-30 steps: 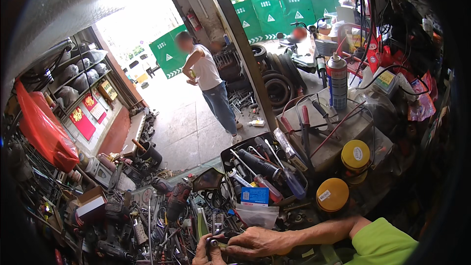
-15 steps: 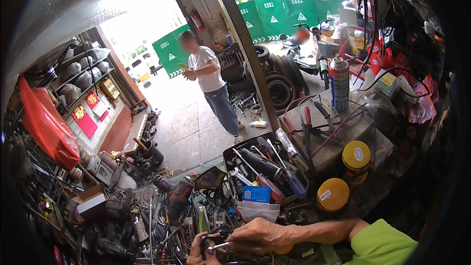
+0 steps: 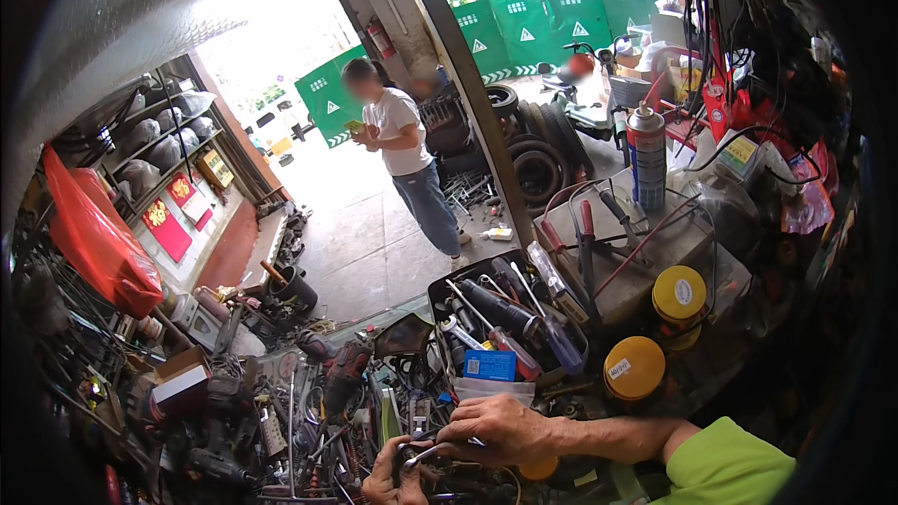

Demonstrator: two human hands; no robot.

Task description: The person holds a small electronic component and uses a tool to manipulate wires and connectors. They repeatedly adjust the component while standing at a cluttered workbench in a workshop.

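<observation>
- A black tray [image 3: 449,292] of screwdrivers and tubes stands just behind the right hand [image 3: 500,430], with a small blue box [image 3: 489,365] at its near edge, close above the knuckles.
- Two yellow-lidded jars [image 3: 634,367] sit to the right of the tray, one nearer and one farther back; a tall spray can [image 3: 646,157] stands upright well behind them, beside a grey box bearing red-handled pliers [image 3: 586,224].
- To the left of the hands the tabletop [image 3: 281,411] is heaped with dark tools, among them a power drill [image 3: 344,376] and a long thin metal rod [image 3: 291,425] lying roughly front to back.
- A red plastic bag [image 3: 98,243] hangs at far left, in front of shelves of bagged goods.
- A person in a white shirt [image 3: 398,131] stands well apart in the open doorway, with stacked tyres [image 3: 533,164] just to their right.
- The small metal tool [image 3: 423,454] is held between both hands at the lower middle, just above the clutter; its bright shaft lies roughly left to right, tilted slightly, the left end lower.
- The right hand comes in from the right in a green sleeve, its fingers curled and pinching the upper end of the tool.
- The left hand [image 3: 393,482] sits lower, partly cut off by the bottom edge, fingers closed around the tool's lower end.
</observation>
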